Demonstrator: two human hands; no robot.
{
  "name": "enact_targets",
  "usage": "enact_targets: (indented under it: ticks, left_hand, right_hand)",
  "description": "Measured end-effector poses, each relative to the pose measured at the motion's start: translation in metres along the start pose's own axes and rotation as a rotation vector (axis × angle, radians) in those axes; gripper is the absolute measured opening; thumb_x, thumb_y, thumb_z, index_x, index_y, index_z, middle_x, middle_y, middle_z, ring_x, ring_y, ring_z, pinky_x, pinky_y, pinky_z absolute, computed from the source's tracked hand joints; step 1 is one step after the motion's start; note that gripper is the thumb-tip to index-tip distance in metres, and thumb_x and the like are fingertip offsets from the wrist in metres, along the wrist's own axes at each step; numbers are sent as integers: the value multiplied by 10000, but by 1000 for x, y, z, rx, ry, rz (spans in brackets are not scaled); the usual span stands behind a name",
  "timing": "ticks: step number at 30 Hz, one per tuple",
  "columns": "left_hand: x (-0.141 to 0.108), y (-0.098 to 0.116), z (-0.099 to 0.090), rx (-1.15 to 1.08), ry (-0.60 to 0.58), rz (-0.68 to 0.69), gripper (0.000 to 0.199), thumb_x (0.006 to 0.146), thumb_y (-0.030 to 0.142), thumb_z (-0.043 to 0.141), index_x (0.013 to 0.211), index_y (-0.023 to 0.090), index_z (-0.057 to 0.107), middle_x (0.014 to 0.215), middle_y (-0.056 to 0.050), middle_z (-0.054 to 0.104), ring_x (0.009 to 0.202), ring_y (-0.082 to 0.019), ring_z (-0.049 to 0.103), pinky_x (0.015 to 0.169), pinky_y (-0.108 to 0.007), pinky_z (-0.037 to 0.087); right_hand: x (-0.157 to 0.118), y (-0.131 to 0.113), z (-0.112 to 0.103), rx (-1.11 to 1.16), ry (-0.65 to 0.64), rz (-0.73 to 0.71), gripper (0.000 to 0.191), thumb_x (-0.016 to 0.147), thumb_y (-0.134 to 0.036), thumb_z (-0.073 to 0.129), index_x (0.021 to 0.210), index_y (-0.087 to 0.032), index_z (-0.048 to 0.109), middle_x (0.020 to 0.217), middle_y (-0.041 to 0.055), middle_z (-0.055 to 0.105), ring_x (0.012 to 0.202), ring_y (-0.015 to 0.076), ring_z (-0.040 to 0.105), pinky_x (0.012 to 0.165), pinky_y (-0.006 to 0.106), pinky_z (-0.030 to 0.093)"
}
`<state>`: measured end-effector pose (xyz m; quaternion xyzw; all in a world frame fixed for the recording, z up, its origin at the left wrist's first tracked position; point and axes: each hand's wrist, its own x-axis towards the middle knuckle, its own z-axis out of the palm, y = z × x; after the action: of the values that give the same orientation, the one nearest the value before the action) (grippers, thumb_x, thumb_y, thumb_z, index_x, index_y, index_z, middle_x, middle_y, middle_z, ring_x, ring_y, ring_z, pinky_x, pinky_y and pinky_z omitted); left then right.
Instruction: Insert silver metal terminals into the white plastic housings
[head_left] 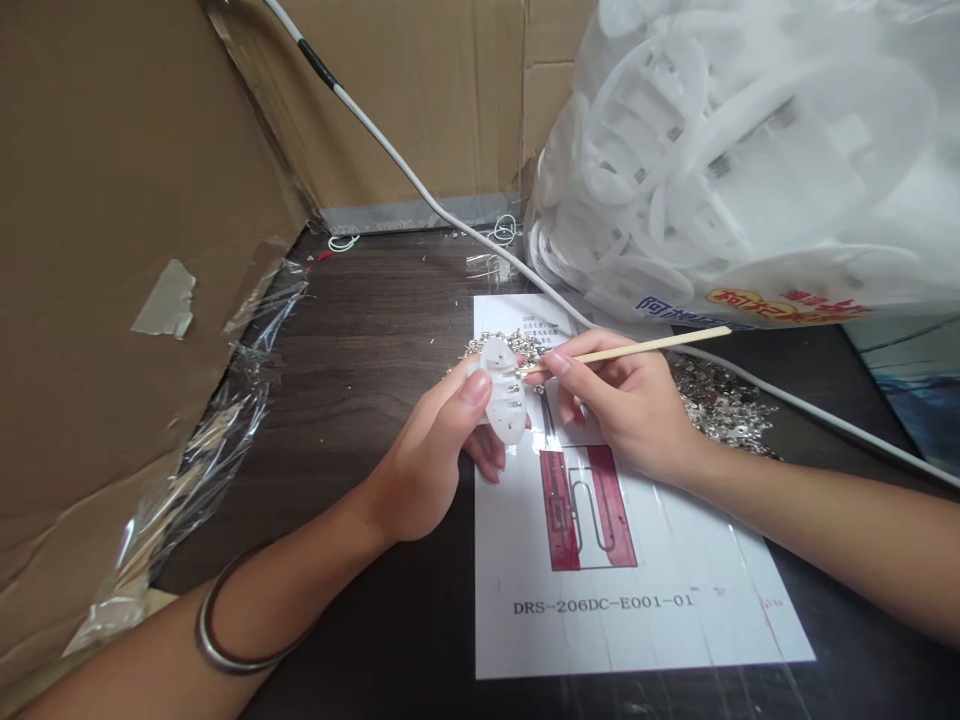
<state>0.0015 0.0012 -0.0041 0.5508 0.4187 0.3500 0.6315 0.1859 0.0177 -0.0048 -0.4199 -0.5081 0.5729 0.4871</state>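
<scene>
Workpiece: a white plastic piece, oval-faced and fitted with small metal parts, is held up over the far left edge of a printed sheet.
Left hand: a worker's left hand grips the piece at the left edge of the sheet, thumb pressed to its face and fingers curled behind and below.
Right hand: the right hand, over the far right part of the sheet, pinches a slim wooden stick between thumb and fingers.
Stick: slanting up to the right above the sheet, it has its lower end right at the plastic piece's side; whether the two touch is too small to tell.
Sheet: lying on a dark tabletop, it bears a red-and-white diagram and the line "DRS-206DC-E001-01."
Metal parts: one small heap sits at the sheet's far end, partly hidden by the hands; a larger pile spreads to the sheet's right, beyond the right forearm.
Bag: a clear plastic bag packed with white plastic parts bulges beyond the sheet, to the right.
Cable: a white cable with a black band runs diagonally past the sheet's far right corner.
Surroundings: brown cardboard stands left of the sheet and beyond it.
Wrist: a metallic bangle circles the left forearm, left of the sheet.
</scene>
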Motion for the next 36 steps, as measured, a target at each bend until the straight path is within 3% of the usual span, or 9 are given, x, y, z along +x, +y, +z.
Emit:
enact_targets:
  ticks: [8, 16, 19, 25, 30, 33, 36]
  left_hand:
    - [0, 0, -1, 10, -23, 11, 510, 954, 570, 316, 1067, 149, 580, 761, -27, 616, 619, -143, 593, 550, -242, 542]
    - [2, 2, 0, 48, -33, -12, 526, 943, 583, 309, 1083, 153, 577, 817, -47, 626, 653, -152, 594, 553, -245, 540]
    - [2, 2, 0, 30, -40, -13, 527, 935, 589, 319, 1113, 158, 567, 934, -68, 651, 653, -145, 593, 542, -242, 536]
    - [1, -1, -1, -41, 2, 1, 521, 936, 590, 330, 1086, 156, 575, 746, -23, 600, 590, -144, 561, 515, -251, 522]
    - [-1, 3, 0, 4, -10, 24, 486, 935, 585, 380, 1149, 171, 517, 655, 7, 562, 588, -149, 567, 522, -245, 512]
    - [-1, 6, 0, 2, -23, 17, 510, 890, 593, 496, 1209, 200, 432, 756, -6, 606, 630, -154, 613, 505, -230, 516]
    - [0, 10, -1, 6, -70, 8, 512, 848, 580, 581, 1155, 192, 449, 853, -44, 636, 703, -164, 638, 517, -215, 521]
  right_hand:
    - [1, 0, 1, -42, -2, -25, 140, 855, -234, 692, 746, -147, 699, 489, -52, 562, 412, 45, 479, 362, 173, 363]
    - [0, 1, -1, -121, 18, -33, 146, 853, -254, 695, 753, -148, 710, 460, -49, 532, 397, 55, 445, 349, 198, 324]
    - [-1, 3, 0, -106, 13, -49, 148, 860, -260, 691, 769, -143, 697, 503, -34, 580, 418, 56, 475, 368, 193, 353]
    - [-2, 2, 2, -66, 9, -13, 164, 861, -279, 693, 764, -148, 669, 570, -18, 636, 431, 54, 503, 380, 185, 380]
    - [-1, 0, 2, 4, 65, -12, 134, 871, -303, 678, 897, -172, 679, 810, 24, 745, 408, 51, 525, 348, 188, 399]
    - [-1, 1, 2, 3, 67, -23, 163, 901, -314, 638, 990, -192, 699, 915, 35, 757, 379, 40, 503, 355, 202, 426]
    - [-3, 2, 2, -8, 55, -24, 185, 896, -349, 645, 1010, -219, 710, 906, 31, 760, 383, 53, 502, 351, 216, 411]
